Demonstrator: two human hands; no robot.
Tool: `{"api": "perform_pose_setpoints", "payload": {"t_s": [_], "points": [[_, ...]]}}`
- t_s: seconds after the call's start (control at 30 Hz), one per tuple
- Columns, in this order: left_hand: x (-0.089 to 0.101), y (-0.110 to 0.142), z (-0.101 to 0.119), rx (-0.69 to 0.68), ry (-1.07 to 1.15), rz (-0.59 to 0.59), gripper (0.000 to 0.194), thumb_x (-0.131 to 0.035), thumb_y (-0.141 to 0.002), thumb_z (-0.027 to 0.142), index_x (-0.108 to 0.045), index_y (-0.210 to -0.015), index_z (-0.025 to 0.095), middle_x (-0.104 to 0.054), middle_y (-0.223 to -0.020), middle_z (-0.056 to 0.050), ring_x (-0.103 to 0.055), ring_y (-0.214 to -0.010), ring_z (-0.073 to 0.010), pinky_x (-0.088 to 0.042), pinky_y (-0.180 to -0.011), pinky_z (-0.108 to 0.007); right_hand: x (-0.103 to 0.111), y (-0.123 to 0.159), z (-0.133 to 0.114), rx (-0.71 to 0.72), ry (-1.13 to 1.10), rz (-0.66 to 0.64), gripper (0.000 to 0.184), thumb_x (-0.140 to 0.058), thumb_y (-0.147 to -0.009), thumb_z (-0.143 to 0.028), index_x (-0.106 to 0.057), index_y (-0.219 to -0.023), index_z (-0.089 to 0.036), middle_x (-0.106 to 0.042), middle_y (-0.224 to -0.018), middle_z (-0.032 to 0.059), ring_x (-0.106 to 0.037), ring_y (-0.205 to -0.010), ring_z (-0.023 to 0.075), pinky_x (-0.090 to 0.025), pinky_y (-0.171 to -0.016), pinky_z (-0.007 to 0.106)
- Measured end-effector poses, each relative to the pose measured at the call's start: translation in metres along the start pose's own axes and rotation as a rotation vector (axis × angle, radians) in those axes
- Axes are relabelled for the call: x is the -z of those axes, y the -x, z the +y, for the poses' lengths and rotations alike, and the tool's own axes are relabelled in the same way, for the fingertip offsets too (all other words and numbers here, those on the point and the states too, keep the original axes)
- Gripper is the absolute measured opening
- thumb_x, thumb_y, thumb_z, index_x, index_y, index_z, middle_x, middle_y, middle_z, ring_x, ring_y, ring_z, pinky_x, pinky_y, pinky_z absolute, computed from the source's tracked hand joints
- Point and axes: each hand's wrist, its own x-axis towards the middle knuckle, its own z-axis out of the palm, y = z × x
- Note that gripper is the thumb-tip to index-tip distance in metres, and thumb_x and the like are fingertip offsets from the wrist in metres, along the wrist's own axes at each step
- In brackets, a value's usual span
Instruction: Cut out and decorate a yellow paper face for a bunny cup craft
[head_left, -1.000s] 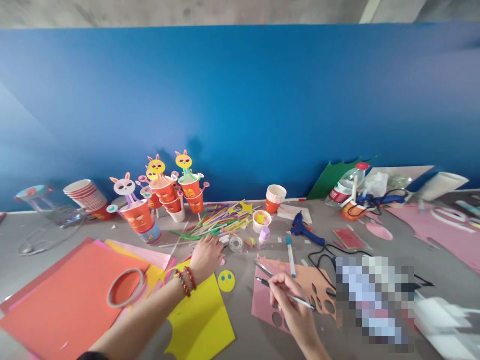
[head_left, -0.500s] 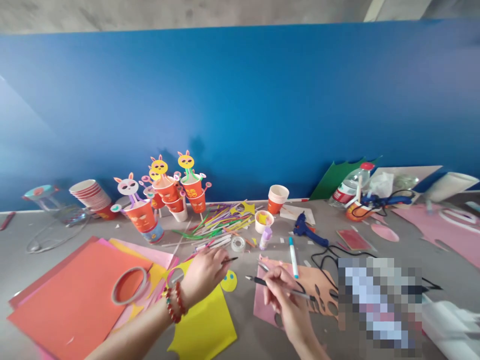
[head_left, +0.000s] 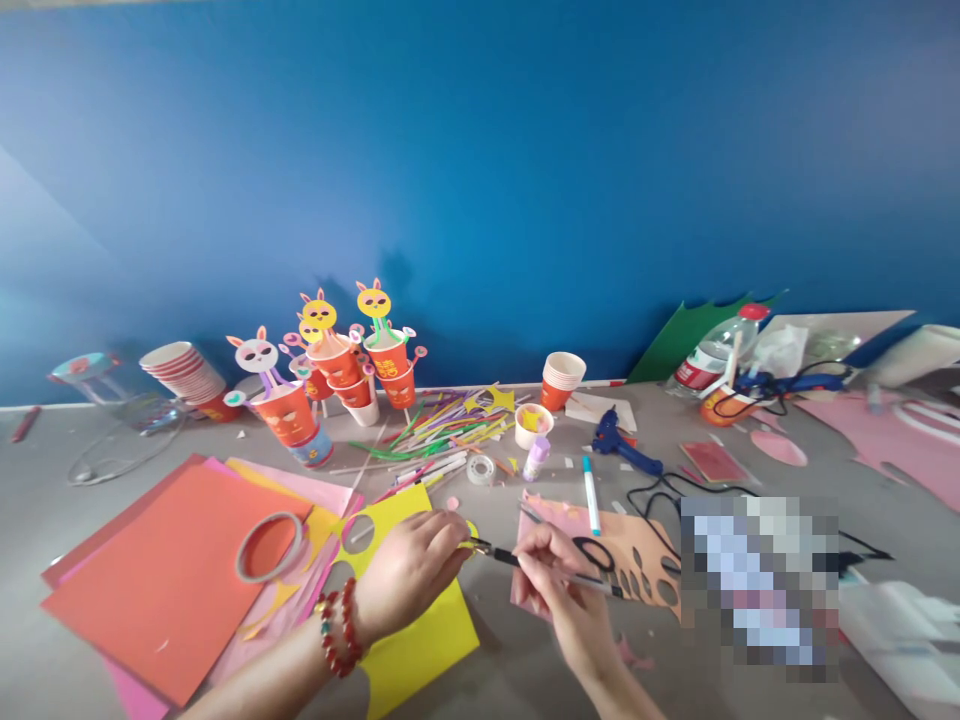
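A pen (head_left: 506, 556) with a black grip and clear barrel is pinched in my right hand (head_left: 551, 570), its tip pointing left. My left hand (head_left: 420, 560), wearing red bead bracelets, closes on a small dark piece that looks like a pen cap (head_left: 478, 544), which meets the pen's tip. Yellow paper (head_left: 427, 640) with round holes lies under my left hand. A yellow paper disc (head_left: 472, 528) shows just behind those fingers, mostly hidden. Below my right hand are cut pink and orange paper (head_left: 637, 545) and black-handled scissors (head_left: 595, 553).
Decorated red cups (head_left: 289, 425) with paper rabbit heads stand back left. Straws or sticks (head_left: 442, 430), a tape roll (head_left: 481, 469), a glue stick (head_left: 535, 459) and a blue marker (head_left: 591, 495) lie mid-table. A glue gun (head_left: 622, 445) trails its cord at right. Red paper (head_left: 165, 570) is stacked left.
My hands have come together, bringing the pen's tip against the dark piece in my left hand. The yellow disc with blue dots, earlier in plain view, is now mostly covered. The view has tilted down.
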Motion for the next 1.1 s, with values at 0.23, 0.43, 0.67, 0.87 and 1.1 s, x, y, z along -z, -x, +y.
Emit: {"api": "perform_pose_setpoints", "payload": {"t_s": [0.23,0.43,0.67,0.87,1.1], "points": [[0.004,0.018,0.008,0.006,0.015,-0.010,0.008,-0.046,-0.099,0.018,-0.051,-0.106,0.020,-0.071,-0.094,-0.006,-0.069,-0.084,-0.0214,-0.056,-0.074,-0.033,0.000,0.014,0.010,0.046,0.057,-0.037,0.031,-0.056,-0.095,-0.044,-0.056,-0.075,-0.020,-0.056,-0.056,-0.0027,-0.041,-0.047,0.0094,-0.029,-0.045,0.022],[-0.001,0.031,0.012,-0.021,0.046,-0.019,0.008,-0.046,-0.099,0.018,-0.051,-0.105,0.019,-0.070,-0.092,-0.007,-0.067,-0.081,-0.0207,-0.055,-0.073,-0.033,-0.006,0.021,0.011,-0.037,0.052,-0.095,0.034,-0.055,-0.094,-0.048,-0.053,-0.075,-0.021,-0.056,-0.056,-0.0031,-0.040,-0.047,0.0094,-0.029,-0.047,0.022],[-0.005,0.041,0.016,0.013,0.180,-0.039,0.010,-0.049,-0.098,0.015,-0.051,-0.107,0.019,-0.068,-0.095,-0.007,-0.064,-0.083,-0.0191,-0.052,-0.075,-0.030,-0.007,0.026,0.017,-0.028,0.029,-0.168,0.033,-0.052,-0.095,-0.049,-0.055,-0.079,-0.021,-0.057,-0.056,-0.0029,-0.041,-0.047,0.0100,-0.030,-0.047,0.022],[-0.003,0.041,0.019,0.079,0.216,-0.131,0.015,-0.045,-0.100,0.020,-0.053,-0.112,0.021,-0.068,-0.088,-0.004,-0.065,-0.075,-0.0187,-0.048,-0.068,-0.028,-0.013,0.026,0.019,-0.036,0.006,-0.182,0.031,-0.051,-0.096,-0.045,-0.055,-0.079,-0.020,-0.055,-0.054,-0.0040,-0.041,-0.047,0.0094,-0.030,-0.047,0.021],[-0.009,0.038,0.033,0.124,0.232,-0.170,0.021,-0.037,-0.103,0.024,-0.058,-0.105,0.020,-0.069,-0.083,-0.004,-0.065,-0.070,-0.0191,-0.046,-0.061,-0.026,-0.017,0.023,0.028,-0.162,-0.160,-0.103,0.026,-0.052,-0.090,-0.041,-0.054,-0.075,-0.020,-0.048,-0.047,-0.0070,-0.035,-0.041,0.0079,-0.023,-0.043,0.020]]}}
